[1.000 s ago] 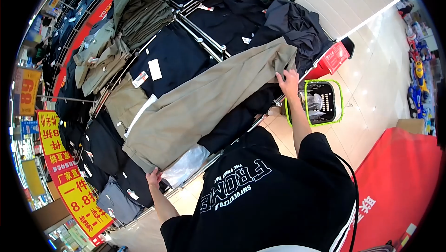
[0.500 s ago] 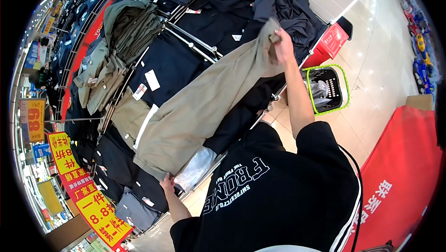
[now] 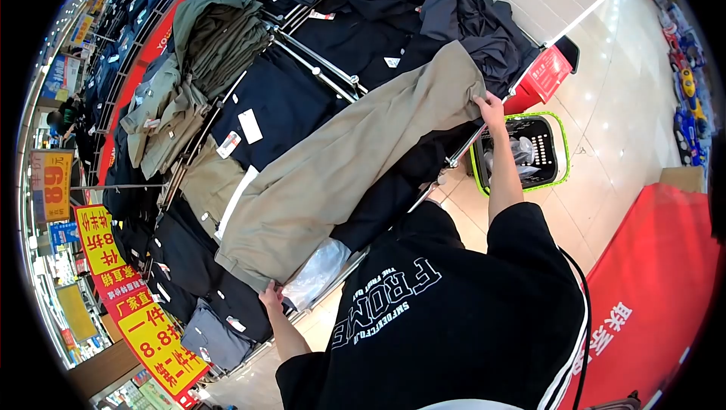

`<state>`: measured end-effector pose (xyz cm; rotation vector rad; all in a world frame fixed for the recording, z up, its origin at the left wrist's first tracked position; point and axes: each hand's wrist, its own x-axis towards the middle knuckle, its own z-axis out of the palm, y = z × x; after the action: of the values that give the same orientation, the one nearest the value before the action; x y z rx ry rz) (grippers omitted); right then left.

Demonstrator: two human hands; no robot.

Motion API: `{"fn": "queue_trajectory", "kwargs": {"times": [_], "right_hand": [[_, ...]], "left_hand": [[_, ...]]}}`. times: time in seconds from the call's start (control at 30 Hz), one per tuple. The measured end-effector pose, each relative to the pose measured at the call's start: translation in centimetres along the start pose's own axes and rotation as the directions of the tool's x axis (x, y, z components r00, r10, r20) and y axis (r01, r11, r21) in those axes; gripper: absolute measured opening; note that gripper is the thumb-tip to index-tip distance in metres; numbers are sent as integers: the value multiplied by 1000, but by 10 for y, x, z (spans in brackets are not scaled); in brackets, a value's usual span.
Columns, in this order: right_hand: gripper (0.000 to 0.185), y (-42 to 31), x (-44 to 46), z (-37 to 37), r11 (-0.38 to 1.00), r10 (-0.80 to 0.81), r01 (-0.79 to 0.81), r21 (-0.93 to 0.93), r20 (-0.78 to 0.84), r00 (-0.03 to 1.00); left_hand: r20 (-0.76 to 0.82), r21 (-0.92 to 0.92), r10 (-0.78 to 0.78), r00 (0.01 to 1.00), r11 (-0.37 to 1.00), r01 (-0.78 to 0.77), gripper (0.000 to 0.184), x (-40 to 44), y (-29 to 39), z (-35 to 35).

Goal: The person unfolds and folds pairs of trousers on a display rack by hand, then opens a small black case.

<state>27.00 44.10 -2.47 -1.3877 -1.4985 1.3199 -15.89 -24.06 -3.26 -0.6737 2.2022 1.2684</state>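
A pair of khaki-brown trousers [image 3: 355,160] lies stretched diagonally over the display, one leg folded along the other. At the waistband end, my left hand [image 3: 272,296] pinches the lower corner. The fingers of my right hand [image 3: 489,110] are closed on the near edge of the leg end. Under the trousers lie dark folded trousers [image 3: 393,198], and a clear plastic bag [image 3: 318,274] shows beside the waistband. A white strip [image 3: 238,202] runs along their far edge.
Metal rails [image 3: 318,70] divide the stacks of clothes. Olive trousers [image 3: 223,40] are piled at the far left. A black basket with a green rim [image 3: 566,157] stands on the floor by my right arm. Yellow and red price signs [image 3: 151,338] hang at the left.
My right hand has moved down and toward me, drawing the leg end out flatter. The bunched cloth there has spread. My left hand stays at the same corner.
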Motion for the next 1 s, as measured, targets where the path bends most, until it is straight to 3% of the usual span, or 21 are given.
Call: {"fn": "queue_trajectory", "kwargs": {"times": [0.13,0.2,0.23,0.33,0.47,0.67,0.87,0.93,1.0], "right_hand": [[26,1,-12,6,984,-120,113,-137,-50,991],[27,8,-15,11,911,-334,265,-315,-190,923],[27,11,-15,13,886,-396,322,-335,-184,899],[26,9,-22,15,814,-489,361,-455,-202,849],[31,3,-30,16,856,-446,326,-402,-254,858],[26,9,-33,11,808,-508,388,-443,-191,840],[33,6,-32,6,902,-305,214,-374,-203,930],[45,-3,-33,3,933,-138,72,-352,-165,977],[53,2,-30,3,921,-135,89,-380,-96,986]], "left_hand": [[-5,16,-11,1000,1000,11,25,3,0,1],[-31,21,-19,999,1000,20,27,3,1,2],[-33,19,-18,999,1000,19,27,2,0,2],[-31,23,-12,999,1000,12,28,2,-1,2],[-39,13,-4,999,1000,4,28,4,-3,2],[-43,6,-2,999,1000,2,26,6,-6,3],[-52,6,19,998,1000,-19,32,6,-8,4],[-70,-11,8,998,1000,-8,34,7,-10,4],[-51,-13,31,998,999,-32,35,4,-10,4]]}}
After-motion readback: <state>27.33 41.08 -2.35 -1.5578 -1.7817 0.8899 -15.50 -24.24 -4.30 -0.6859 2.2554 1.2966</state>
